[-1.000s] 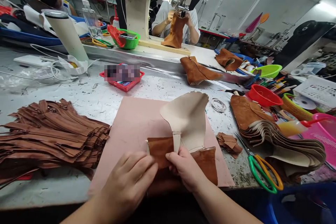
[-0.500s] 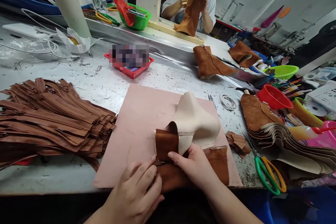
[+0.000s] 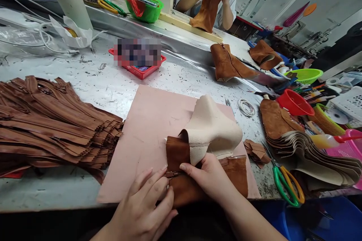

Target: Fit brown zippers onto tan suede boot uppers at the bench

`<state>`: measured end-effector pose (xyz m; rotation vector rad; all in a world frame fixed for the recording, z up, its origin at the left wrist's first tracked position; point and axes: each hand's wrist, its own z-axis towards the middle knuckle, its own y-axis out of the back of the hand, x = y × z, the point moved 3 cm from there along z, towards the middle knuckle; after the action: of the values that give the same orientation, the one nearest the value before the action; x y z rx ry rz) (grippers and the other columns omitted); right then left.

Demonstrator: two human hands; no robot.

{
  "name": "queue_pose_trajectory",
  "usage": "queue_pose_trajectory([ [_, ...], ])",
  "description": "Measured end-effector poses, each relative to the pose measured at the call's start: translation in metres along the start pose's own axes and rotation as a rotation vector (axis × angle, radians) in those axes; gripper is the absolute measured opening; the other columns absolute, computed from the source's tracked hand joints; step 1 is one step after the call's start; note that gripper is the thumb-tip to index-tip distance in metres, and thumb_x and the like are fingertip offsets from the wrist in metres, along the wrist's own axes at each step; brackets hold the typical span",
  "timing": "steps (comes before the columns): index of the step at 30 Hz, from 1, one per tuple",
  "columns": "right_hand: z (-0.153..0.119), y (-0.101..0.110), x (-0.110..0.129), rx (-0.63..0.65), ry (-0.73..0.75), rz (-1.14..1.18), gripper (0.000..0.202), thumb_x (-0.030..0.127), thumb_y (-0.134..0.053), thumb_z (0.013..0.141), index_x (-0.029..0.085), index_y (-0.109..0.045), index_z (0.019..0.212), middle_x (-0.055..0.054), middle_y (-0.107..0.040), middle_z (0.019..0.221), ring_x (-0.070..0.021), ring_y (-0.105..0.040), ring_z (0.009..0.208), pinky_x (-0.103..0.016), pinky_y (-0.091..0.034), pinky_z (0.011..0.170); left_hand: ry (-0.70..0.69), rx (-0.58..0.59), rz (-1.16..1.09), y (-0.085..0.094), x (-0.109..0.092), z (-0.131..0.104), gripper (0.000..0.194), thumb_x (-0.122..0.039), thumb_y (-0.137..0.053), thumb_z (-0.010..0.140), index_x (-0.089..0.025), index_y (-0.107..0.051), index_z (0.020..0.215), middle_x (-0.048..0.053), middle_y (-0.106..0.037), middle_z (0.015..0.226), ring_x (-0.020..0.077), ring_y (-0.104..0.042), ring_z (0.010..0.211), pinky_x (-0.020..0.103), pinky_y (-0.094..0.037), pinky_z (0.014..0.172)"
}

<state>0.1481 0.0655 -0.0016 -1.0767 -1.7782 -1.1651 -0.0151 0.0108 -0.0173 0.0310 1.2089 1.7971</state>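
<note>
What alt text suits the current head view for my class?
A person's right hand holds a pale-backed brown suede piece over a pink board, the left hand close to a zip. Brown zips are heaped at left; green-and-orange scissors lie at right.

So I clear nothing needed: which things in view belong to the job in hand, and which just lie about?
Job, it seems:
brown suede piece in the right hand
pink mat beneath
probably the zipper bundle

Lying about, apparently:
red basket
white coil
clear plastic
</note>
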Motion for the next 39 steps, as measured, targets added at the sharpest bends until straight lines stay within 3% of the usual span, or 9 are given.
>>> queue_pose_trajectory([
  [5,0.0,0.0,-0.002,0.002,-0.035,-0.039,0.011,0.025,-0.059,0.073,0.015,-0.063,0.073,-0.006,-0.067,0.077,-0.0229,-0.06,0.079,-0.031,-0.046,0.071,0.01,0.001,0.002,-0.001,0.001,0.003,0.016,-0.026,-0.058,0.078,-0.019,-0.061,0.092,0.006,-0.064,0.097,0.0206,-0.055,0.105,0.036,-0.033,0.099],
  [11,0.0,0.001,-0.002,-0.006,-0.022,-0.051,0.01,0.024,-0.058,0.073,0.015,-0.063,0.071,-0.005,-0.067,0.079,-0.0214,-0.06,0.078,-0.029,-0.045,0.07,0.006,0.025,0.029,-0.001,0.003,0.004,0.017,-0.028,-0.059,0.077,-0.02,-0.06,0.093,0.008,-0.063,0.107,0.0204,-0.054,0.106,0.036,-0.032,0.095],
  [16,0.002,0.001,0.002,-0.011,-0.004,-0.15,0.013,0.025,-0.055,0.074,0.016,-0.059,0.064,-0.004,-0.065,0.07,-0.0188,-0.058,0.069,-0.026,-0.043,0.062,0.002,0.233,0.138,-0.001,0.0,0.012,0.046,-0.062,-0.055,0.067,-0.024,-0.059,0.093,0.006,-0.054,0.124,0.0224,-0.05,0.108,0.036,-0.026,0.09],
  [18,0.001,0.006,0.004,-0.043,0.015,-0.329,0.018,0.029,-0.056,0.073,0.017,-0.057,0.061,-0.003,-0.063,0.064,-0.0177,-0.056,0.062,-0.026,-0.039,0.056,0.002,0.269,0.195,0.0,-0.002,0.016,0.055,-0.069,-0.055,0.061,-0.024,-0.06,0.093,0.005,-0.057,0.121,0.0235,-0.05,0.106,0.036,-0.024,0.089],
  [22,-0.005,0.022,0.006,-0.185,0.004,-0.698,0.03,0.04,-0.052,0.075,0.018,-0.049,0.054,-0.003,-0.055,0.051,-0.0146,-0.047,0.048,-0.026,-0.028,0.048,0.003,0.228,0.266,0.001,-0.008,0.02,0.06,-0.072,-0.056,0.056,-0.023,-0.063,0.089,0.007,-0.061,0.116,0.0257,-0.051,0.102,0.038,-0.022,0.09],
  [26,-0.009,0.03,0.001,-0.158,-0.047,-0.641,0.022,0.033,-0.052,0.073,0.018,-0.05,0.058,-0.002,-0.055,0.052,-0.0127,-0.045,0.047,-0.024,-0.026,0.047,0.019,0.221,0.269,0.0,-0.011,0.022,0.063,-0.073,-0.057,0.054,-0.022,-0.065,0.09,0.008,-0.062,0.114,0.0261,-0.053,0.097,0.039,-0.022,0.09],
  [30,-0.008,0.028,-0.004,-0.14,-0.07,-0.622,0.018,0.031,-0.052,0.074,0.018,-0.051,0.06,-0.002,-0.056,0.055,-0.0134,-0.046,0.049,-0.025,-0.026,0.048,0.052,0.207,0.262,-0.004,-0.012,0.029,0.075,-0.072,-0.06,0.053,-0.019,-0.061,0.106,0.008,-0.065,0.108,0.0268,-0.054,0.095,0.039,-0.023,0.091],
  [37,-0.009,0.025,-0.006,-0.183,-0.042,-0.871,0.025,0.037,-0.05,0.077,0.019,-0.053,0.06,-0.006,-0.059,0.06,-0.017,-0.05,0.054,-0.027,-0.027,0.05,0.06,0.191,0.33,-0.009,-0.017,0.043,0.073,-0.072,-0.062,0.048,-0.019,-0.066,0.099,0.007,-0.067,0.096,0.0277,-0.053,0.09,0.04,-0.026,0.087],
  [39,-0.012,0.028,-0.003,-0.212,-0.025,-0.953,0.03,0.045,-0.051,0.076,0.019,-0.053,0.062,-0.006,-0.058,0.06,-0.0176,-0.051,0.054,-0.028,-0.028,0.051,0.034,0.202,0.349,-0.011,-0.019,0.048,0.074,-0.073,-0.061,0.048,-0.019,-0.066,0.099,0.007,-0.067,0.091,0.0263,-0.054,0.086,0.04,-0.028,0.086],
])
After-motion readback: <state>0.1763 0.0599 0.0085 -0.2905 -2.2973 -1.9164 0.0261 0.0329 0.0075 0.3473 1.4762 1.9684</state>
